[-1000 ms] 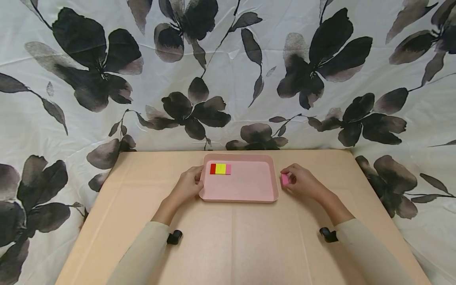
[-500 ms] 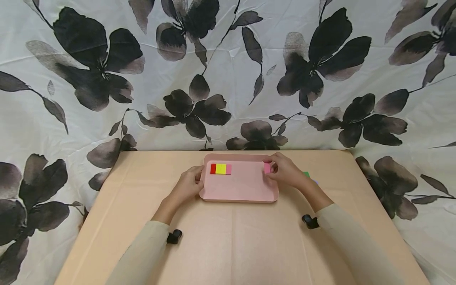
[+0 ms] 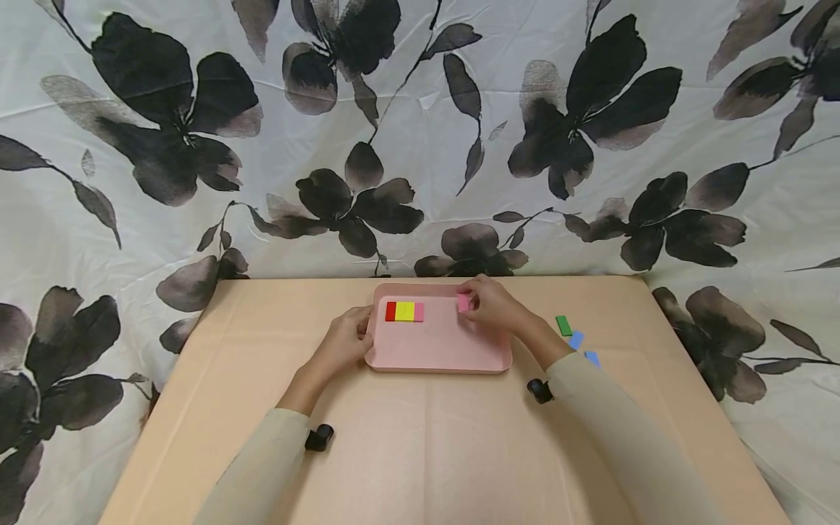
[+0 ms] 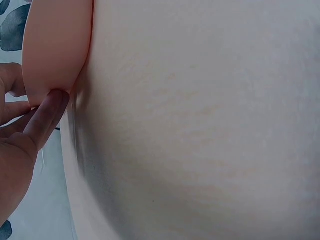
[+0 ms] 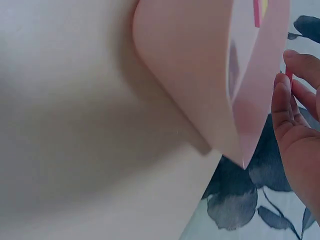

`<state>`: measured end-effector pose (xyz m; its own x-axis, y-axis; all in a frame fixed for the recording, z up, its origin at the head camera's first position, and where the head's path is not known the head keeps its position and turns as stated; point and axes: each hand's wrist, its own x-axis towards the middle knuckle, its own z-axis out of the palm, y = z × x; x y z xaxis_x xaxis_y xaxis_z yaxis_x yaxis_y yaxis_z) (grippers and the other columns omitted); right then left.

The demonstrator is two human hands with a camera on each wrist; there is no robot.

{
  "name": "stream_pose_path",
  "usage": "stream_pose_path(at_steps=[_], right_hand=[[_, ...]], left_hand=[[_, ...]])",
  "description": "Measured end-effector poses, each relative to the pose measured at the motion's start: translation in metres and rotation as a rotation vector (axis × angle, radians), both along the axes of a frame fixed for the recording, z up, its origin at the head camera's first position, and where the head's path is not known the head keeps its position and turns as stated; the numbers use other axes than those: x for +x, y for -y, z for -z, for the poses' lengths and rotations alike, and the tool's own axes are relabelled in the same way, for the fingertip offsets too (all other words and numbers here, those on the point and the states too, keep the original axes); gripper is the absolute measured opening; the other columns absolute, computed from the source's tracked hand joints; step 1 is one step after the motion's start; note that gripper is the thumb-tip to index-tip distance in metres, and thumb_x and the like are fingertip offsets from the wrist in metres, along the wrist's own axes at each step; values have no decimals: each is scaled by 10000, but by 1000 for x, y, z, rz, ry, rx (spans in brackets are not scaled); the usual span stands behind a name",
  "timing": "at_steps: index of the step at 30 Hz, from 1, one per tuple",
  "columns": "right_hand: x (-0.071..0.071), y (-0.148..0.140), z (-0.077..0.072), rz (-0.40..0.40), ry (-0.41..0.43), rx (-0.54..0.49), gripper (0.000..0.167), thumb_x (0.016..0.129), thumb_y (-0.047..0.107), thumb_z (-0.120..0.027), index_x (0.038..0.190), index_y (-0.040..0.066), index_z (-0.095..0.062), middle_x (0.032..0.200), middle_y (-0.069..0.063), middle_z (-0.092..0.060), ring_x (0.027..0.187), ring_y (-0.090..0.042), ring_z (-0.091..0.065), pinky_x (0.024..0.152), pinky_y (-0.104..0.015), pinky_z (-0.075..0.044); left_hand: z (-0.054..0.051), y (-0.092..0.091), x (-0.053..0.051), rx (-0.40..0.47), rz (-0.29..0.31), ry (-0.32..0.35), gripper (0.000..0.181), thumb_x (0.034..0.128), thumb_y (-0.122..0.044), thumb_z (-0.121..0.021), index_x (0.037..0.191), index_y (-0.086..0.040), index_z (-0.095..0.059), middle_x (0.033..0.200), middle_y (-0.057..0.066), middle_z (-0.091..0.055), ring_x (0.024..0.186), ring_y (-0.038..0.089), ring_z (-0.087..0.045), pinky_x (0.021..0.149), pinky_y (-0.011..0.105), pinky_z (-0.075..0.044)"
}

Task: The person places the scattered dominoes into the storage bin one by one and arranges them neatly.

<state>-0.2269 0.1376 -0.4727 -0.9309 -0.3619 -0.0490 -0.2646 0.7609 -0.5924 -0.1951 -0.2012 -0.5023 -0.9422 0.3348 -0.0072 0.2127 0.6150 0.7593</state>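
A pink rectangular tray [image 3: 440,350] lies on the table. My left hand [image 3: 344,339] pinches its left rim; in the left wrist view the fingers [image 4: 47,117] press against the tray's outer wall. Over the right part of the tray, my right hand [image 3: 494,306] holds a small pink block [image 3: 463,302] between thumb and fingertips. That block shows only as a thin edge in the right wrist view. Near the tray's upper left, a red block [image 3: 391,311], a yellow section [image 3: 405,311] with a faint seam and another pink block [image 3: 418,312] sit side by side in a row.
On the table right of the tray lie a green block [image 3: 564,326], a blue block [image 3: 576,340] and another blue block [image 3: 592,358], the latter partly covered by the right sleeve. A floral cloth [image 3: 459,146] hangs behind the table [image 3: 394,452].
My right hand has carried the pink block leftward from beside the tray to above its right part, uncovering the green and blue blocks. The left hand stays at the rim.
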Motion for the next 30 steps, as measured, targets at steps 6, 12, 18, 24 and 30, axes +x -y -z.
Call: stream_pose_path(at_steps=[6, 12, 18, 24, 30], right_hand=[[-7, 23, 7, 10, 50, 72, 495, 850, 191, -824, 1295, 39, -669, 1101, -93, -563, 924, -189, -579, 802, -280, -481], [-12, 36, 16, 10, 114, 26, 457, 873, 151, -794, 1296, 41, -659, 1164, -97, -532, 956, -201, -540, 766, -250, -478], [-17, 45, 21, 16, 147, 25, 441, 880, 171, -808, 1277, 57, -655, 1086, -75, -526, 925, -194, -537, 746, -239, -481], [-23, 53, 27, -10, 144, 23, 460, 861, 190, -844, 1250, 35, -654, 1023, -80, -559, 901, -192, -553, 754, -236, -498], [-24, 57, 30, -8, 159, 6, 447, 855, 203, -852, 1225, 43, -659, 1016, -77, -560, 897, -191, -552, 755, -227, -496]], left_hand=[[-1, 0, 1, -10, -6, -11, 596, 896, 10, -627, 1478, 59, -508, 1400, 211, -607, 996, 274, -685, 853, 378, -624], [-1, -1, 0, -17, -12, -7, 595, 899, 14, -627, 1479, 65, -503, 1409, 216, -599, 1009, 282, -692, 862, 382, -624], [-1, -4, -2, -26, -10, -16, 594, 898, 14, -629, 1476, 67, -507, 1399, 213, -604, 990, 278, -672, 859, 384, -620], [-3, -4, -2, -30, -13, -15, 590, 897, 18, -630, 1473, 66, -512, 1389, 222, -610, 977, 277, -660, 855, 389, -619], [-3, -3, -2, -26, -11, -9, 590, 897, 14, -627, 1473, 64, -512, 1397, 213, -607, 972, 264, -660, 839, 372, -616]])
